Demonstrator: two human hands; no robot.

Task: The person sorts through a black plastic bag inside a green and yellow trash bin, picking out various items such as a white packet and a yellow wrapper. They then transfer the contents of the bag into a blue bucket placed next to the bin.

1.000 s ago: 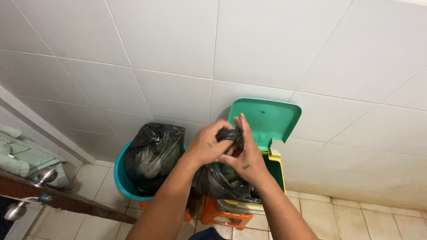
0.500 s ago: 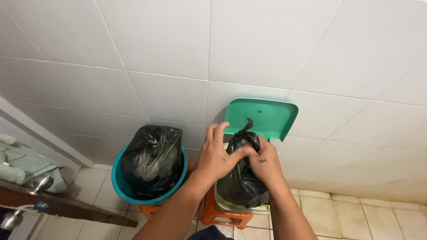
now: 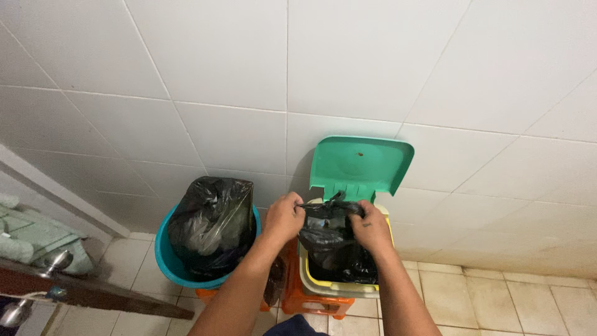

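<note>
Your left hand and right hand each pinch the top of the black bag, now pulled apart so its neck stretches between them; half a second ago they were bunched together over it. The bag sits lower in the yellow bin, green lid raised. The teal bucket stands just beside, unchanged.

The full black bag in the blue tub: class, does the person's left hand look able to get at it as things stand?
Probably yes: the bag in the tub lies open beside the left hand, nothing between, but that hand grips the other black bag.
</note>
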